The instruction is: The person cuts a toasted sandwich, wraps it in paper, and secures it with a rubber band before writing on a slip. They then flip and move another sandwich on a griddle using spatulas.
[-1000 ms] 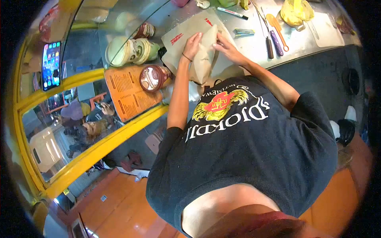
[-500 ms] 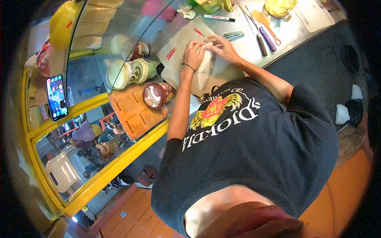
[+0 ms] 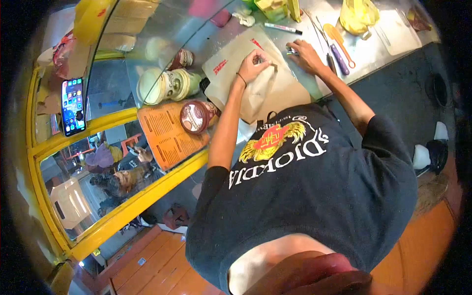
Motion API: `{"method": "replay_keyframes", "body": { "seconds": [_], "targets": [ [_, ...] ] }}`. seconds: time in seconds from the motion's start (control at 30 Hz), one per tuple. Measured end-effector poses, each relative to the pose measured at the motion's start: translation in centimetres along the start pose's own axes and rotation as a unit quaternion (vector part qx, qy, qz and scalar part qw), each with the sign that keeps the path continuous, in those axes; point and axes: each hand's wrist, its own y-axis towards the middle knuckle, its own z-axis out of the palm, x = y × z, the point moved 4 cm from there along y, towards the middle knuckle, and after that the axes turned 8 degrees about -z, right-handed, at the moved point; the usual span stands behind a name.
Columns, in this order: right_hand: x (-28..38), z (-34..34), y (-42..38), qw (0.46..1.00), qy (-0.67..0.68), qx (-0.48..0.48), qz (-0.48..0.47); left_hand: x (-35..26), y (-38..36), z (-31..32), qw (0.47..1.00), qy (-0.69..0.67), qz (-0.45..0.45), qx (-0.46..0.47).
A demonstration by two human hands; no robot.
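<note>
On the metal counter lies a sheet of brown wrapping paper (image 3: 223, 81) with red print. Part of it is folded up into a pointed packet (image 3: 259, 91). My left hand (image 3: 253, 66), with a dark band at the wrist, pinches the top of this packet, fingers curled closed. To the right of the paper, my right hand (image 3: 307, 58) is closed round a small stapler (image 3: 292, 50), mostly covered by the fingers. A capped marker (image 3: 283, 28) lies just beyond that hand.
Right of my hand lie a purple-handled knife (image 3: 339, 59), an orange tool (image 3: 339, 37) and a yellow bag (image 3: 359, 17). Tubs (image 3: 164, 86) and a brown-lidded jar (image 3: 194, 117) stand left, near an orange menu (image 3: 169, 132). A phone (image 3: 73, 105) is mounted by the glass. People show beyond the window.
My right hand has left the folded paper and moved right onto the stapler. My left hand stays on the packet, its fingers now curled. The view has shifted slightly.
</note>
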Motion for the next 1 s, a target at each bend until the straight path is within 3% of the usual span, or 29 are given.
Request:
{"method": "replay_keyframes", "body": {
  "seconds": [0.07,0.1,0.17,0.2,0.27,0.33,0.4,0.43,0.53,0.6,0.67,0.7,0.77,0.83,0.87,0.93,1.0],
  "targets": [
    [0.2,0.1,0.4,0.975,0.215,0.015,0.051,0.1,-0.4,-0.3,0.998,-0.04,0.037,-0.035],
    [1.1,-0.3,0.6,0.975,0.214,0.017,0.05,-0.3,-0.3,-0.4,0.999,0.006,0.034,-0.033],
    [3.8,-0.2,0.5,0.948,0.276,0.149,0.061,-0.6,-0.9,-0.4,0.998,0.049,0.025,-0.032],
    [4.2,0.8,0.4,0.958,0.258,0.126,-0.019,-0.9,-1.0,-0.4,0.998,0.046,0.028,-0.029],
    [4.8,2.1,0.4,0.977,0.188,0.081,-0.064,-0.9,-0.8,-0.4,0.998,0.044,0.038,-0.028],
    [5.2,2.9,1.0,0.973,0.214,0.048,-0.073,-0.4,-0.7,-0.4,0.999,-0.029,0.025,-0.002],
    [5.5,3.3,1.4,0.962,0.273,0.01,0.013,0.3,-0.5,-0.8,0.999,0.026,0.016,-0.03],
    [5.6,3.6,1.5,0.969,0.246,-0.019,-0.012,0.9,-0.4,-0.8,0.999,0.019,0.01,-0.036],
    [6.2,3.7,1.1,0.961,0.275,-0.026,-0.002,1.4,-0.1,-0.9,0.998,0.044,0.014,-0.048],
    [6.1,3.5,1.1,0.966,0.255,-0.014,-0.039,1.2,0.0,-0.8,0.991,0.056,0.056,-0.104],
    [6.1,3.6,1.3,0.966,0.239,-0.014,-0.094,-1.4,-2.0,-0.9,0.985,0.117,0.056,-0.117],
    [6.2,3.1,1.4,0.968,0.231,0.048,-0.082,-2.0,-3.2,-1.0,0.97,0.188,0.055,-0.145],
    [6.4,2.4,1.2,0.972,0.22,0.03,-0.079,-2.1,-6.5,0.0,0.948,0.258,0.058,-0.177],
    [5.8,1.9,0.8,0.985,0.162,0.021,-0.062,-0.2,-10.0,0.8,0.938,0.298,-0.055,-0.167],
    [5.8,1.5,0.7,0.983,0.164,0.024,-0.076,-0.6,-10.5,0.1,0.936,0.298,-0.058,-0.18],
    [6.2,0.3,0.6,0.993,0.107,0.015,-0.057,-0.5,-11.4,-1.0,0.935,0.295,-0.162,-0.116],
    [7.5,-1.2,0.8,0.991,0.113,-0.017,-0.073,0.0,-11.6,-3.5,0.945,0.268,-0.14,-0.125]
  ]
}}
